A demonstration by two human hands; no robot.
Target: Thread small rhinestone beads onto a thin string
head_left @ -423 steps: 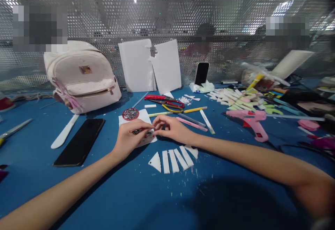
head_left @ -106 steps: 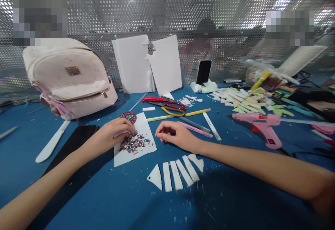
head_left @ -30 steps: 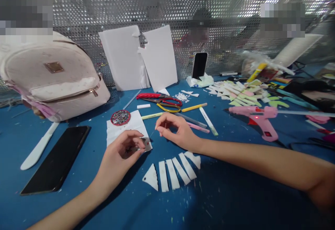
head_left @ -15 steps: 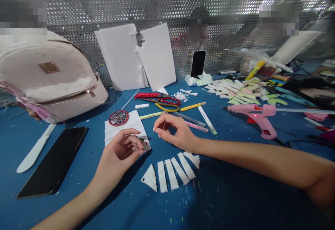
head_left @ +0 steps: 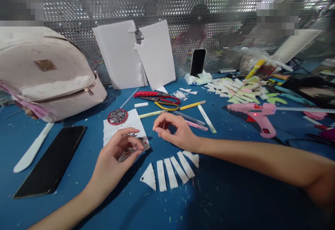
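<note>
My left hand (head_left: 115, 156) hovers over the near edge of a white paper sheet (head_left: 108, 132) strewn with small dark and red bits. Its thumb meets a curled fingertip; anything pinched there is too small to make out. To its right, my right hand (head_left: 175, 130) pinches a very thin, pale strand that points toward the left hand. A red-rimmed round dish (head_left: 117, 117) full of multicoloured beads or glitter rests on the paper. Below both hands lie white pieces in a fish-skeleton shape: a triangular head (head_left: 149, 177), several strips (head_left: 171, 173) and a tail (head_left: 192, 158).
Behind the hands are red-handled pliers (head_left: 148, 94), yellow-handled scissors (head_left: 167, 107) and markers (head_left: 206, 119). A pink glue gun (head_left: 264, 111) and cut scraps (head_left: 235, 89) lie right. At left are a black phone (head_left: 52, 162), a white knife (head_left: 32, 151) and a backpack (head_left: 52, 80).
Both hands keep nearly the same pose. The left fingers have shifted very slightly, and the whole view has moved a little.
</note>
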